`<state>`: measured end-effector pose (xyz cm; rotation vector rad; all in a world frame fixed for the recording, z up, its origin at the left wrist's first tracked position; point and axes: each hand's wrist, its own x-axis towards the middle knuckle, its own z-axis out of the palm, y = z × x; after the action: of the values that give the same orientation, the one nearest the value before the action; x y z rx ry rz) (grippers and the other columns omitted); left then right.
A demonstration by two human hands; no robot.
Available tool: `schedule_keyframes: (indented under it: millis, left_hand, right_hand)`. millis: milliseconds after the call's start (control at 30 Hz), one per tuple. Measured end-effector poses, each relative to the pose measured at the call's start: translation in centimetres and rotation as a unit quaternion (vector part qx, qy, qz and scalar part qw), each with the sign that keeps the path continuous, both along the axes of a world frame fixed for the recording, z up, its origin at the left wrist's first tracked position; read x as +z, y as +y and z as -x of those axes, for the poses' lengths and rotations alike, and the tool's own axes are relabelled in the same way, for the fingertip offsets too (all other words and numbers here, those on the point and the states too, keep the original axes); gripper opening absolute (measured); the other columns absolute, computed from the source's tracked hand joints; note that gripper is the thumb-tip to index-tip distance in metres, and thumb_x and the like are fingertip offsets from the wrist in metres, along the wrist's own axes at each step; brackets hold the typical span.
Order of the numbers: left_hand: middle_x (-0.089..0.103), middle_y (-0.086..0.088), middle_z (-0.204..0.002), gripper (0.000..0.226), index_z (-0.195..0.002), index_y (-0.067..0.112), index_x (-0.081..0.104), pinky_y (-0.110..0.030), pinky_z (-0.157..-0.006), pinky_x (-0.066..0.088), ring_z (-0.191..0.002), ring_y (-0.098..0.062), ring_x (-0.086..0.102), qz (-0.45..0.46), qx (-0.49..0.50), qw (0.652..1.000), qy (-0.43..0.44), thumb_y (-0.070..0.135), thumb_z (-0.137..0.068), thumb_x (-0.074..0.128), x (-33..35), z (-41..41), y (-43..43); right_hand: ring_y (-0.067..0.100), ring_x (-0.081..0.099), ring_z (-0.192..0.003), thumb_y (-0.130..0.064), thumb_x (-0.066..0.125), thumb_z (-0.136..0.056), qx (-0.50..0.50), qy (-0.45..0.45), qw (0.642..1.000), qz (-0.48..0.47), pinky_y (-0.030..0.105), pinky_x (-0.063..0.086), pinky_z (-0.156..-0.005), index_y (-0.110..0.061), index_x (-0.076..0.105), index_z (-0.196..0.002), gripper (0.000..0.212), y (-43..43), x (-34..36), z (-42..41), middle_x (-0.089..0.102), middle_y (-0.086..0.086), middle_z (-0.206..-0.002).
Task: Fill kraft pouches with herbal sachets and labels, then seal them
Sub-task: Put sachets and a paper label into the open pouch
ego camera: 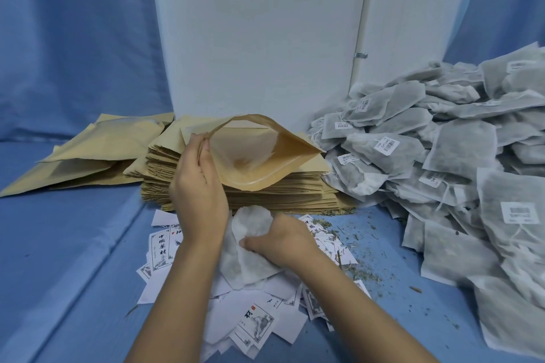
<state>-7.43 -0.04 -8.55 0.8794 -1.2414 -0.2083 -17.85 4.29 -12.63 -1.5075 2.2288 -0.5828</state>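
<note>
My left hand (198, 186) pinches the near lip of an open kraft pouch (259, 153) and holds its mouth wide, facing me, above the stack of flat pouches (295, 188). Just below, my right hand (283, 240) grips a white herbal sachet (250, 250), folded in the fingers, over the scattered paper labels (259, 324). The sachet is outside the pouch, a little below its mouth.
A big heap of grey sachets (442, 168) with barcode stickers fills the right side. Several filled or loose kraft pouches (88, 156) lie at the left. Loose herb crumbs (362, 244) dot the blue cloth. A white wall panel (259, 38) stands behind.
</note>
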Motion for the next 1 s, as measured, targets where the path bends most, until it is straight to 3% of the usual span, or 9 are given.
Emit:
schedule_keyframes:
  millis: [133, 233, 333, 400, 467, 600, 700, 833, 1000]
  left_hand:
    - [0.067, -0.008, -0.112, 0.034, -0.117, 0.004, 0.063, -0.005, -0.077, 0.031, -0.101, -0.010, 0.050, -0.005, -0.004, 1.000, -0.006, 0.020, -0.099, 0.040, -0.2, 0.1, -0.1]
    - [0.066, -0.005, -0.110, 0.034, -0.117, 0.005, 0.063, -0.009, -0.076, 0.032, -0.098, -0.008, 0.052, -0.003, -0.010, 1.000, -0.005, 0.021, -0.099, 0.040, -0.2, 0.1, 0.0]
    - [0.065, 0.000, -0.109, 0.034, -0.117, 0.006, 0.063, -0.003, -0.076, 0.031, -0.097, -0.006, 0.052, -0.006, -0.013, 1.000, -0.001, 0.023, -0.099, 0.039, -0.1, 0.0, -0.1]
    - [0.060, 0.008, -0.104, 0.033, -0.116, 0.006, 0.063, 0.003, -0.076, 0.029, -0.094, 0.000, 0.051, -0.003, -0.014, 1.000, 0.001, 0.021, -0.099, 0.039, -0.1, 0.0, -0.1]
    - [0.056, 0.012, -0.101, 0.032, -0.114, 0.005, 0.064, 0.005, -0.075, 0.028, -0.089, 0.007, 0.046, 0.003, -0.015, 1.000, 0.000, 0.020, -0.099, 0.040, -0.1, 0.0, -0.1]
    - [0.056, 0.013, -0.099, 0.030, -0.113, 0.006, 0.064, 0.005, -0.073, 0.029, -0.088, 0.009, 0.045, 0.007, -0.021, 1.000, -0.002, 0.020, -0.100, 0.041, -0.4, 0.1, -0.1]
    - [0.057, 0.011, -0.100, 0.031, -0.113, 0.006, 0.064, 0.005, -0.073, 0.029, -0.088, 0.007, 0.046, 0.002, -0.020, 1.000, -0.011, 0.021, -0.099, 0.040, -0.6, 0.1, -0.2]
    - [0.063, 0.003, -0.100, 0.031, -0.112, 0.006, 0.063, -0.005, -0.072, 0.034, -0.087, -0.002, 0.050, -0.005, -0.031, 0.999, -0.028, 0.020, -0.098, 0.039, -0.7, 0.0, -0.3]
    - [0.063, -0.014, -0.118, 0.031, -0.117, 0.004, 0.061, -0.039, -0.094, 0.042, -0.116, -0.032, 0.055, -0.039, -0.076, 0.993, -0.077, 0.018, -0.101, 0.038, -1.0, 0.0, -0.4]
  right_hand:
    - [0.027, 0.035, -0.125, -0.050, 0.068, -0.076, 0.012, 0.001, 0.999, 0.031, 0.037, 0.037, -0.095, -0.014, 0.043, -0.123, 0.064, -0.2, -0.1, -0.4, 0.038, 0.007, -0.126]
    - [0.026, 0.045, -0.113, -0.041, 0.068, -0.078, 0.035, -0.031, 0.996, 0.071, 0.037, 0.042, -0.088, -0.013, 0.042, -0.115, 0.053, 0.1, 0.2, -0.4, 0.048, 0.007, -0.117]
    - [0.020, 0.052, -0.093, -0.038, 0.069, -0.080, 0.034, -0.127, 0.982, 0.132, 0.031, 0.043, -0.068, -0.011, 0.041, -0.109, 0.049, 0.2, 1.1, 0.2, 0.051, 0.001, -0.101]
    - [0.018, 0.054, -0.098, -0.039, 0.072, -0.079, 0.007, -0.236, 0.961, 0.144, 0.030, 0.046, -0.072, -0.008, 0.039, -0.119, 0.060, 0.2, 1.6, 0.7, 0.053, 0.002, -0.108]
    - [0.022, 0.058, -0.104, -0.039, 0.070, -0.080, -0.027, -0.378, 0.919, 0.107, 0.038, 0.051, -0.085, -0.007, 0.037, -0.127, 0.065, 0.1, 1.9, 0.9, 0.057, 0.008, -0.115]
    - [0.023, 0.063, -0.074, -0.015, 0.050, -0.088, -0.016, -0.655, 0.753, 0.059, 0.032, 0.051, -0.065, -0.006, 0.058, -0.100, 0.017, 0.0, 1.7, 1.6, 0.063, 0.010, -0.084]
    - [0.020, 0.063, -0.069, -0.005, 0.050, -0.091, 0.026, -0.660, 0.749, 0.062, 0.029, 0.053, -0.058, -0.003, 0.059, -0.098, 0.011, 0.2, 2.0, 2.2, 0.063, 0.010, -0.079]
    - [0.025, 0.067, -0.094, 0.002, 0.061, -0.085, 0.089, -0.647, 0.756, 0.048, 0.037, 0.055, -0.086, -0.011, 0.052, -0.119, 0.037, 0.9, 2.7, 4.0, 0.066, 0.015, -0.107]
    - [0.019, 0.071, -0.079, -0.002, 0.064, -0.076, 0.192, -0.644, 0.740, 0.029, 0.024, 0.057, -0.065, -0.011, 0.076, -0.092, 0.022, 2.6, 4.3, 6.0, 0.073, 0.012, -0.095]
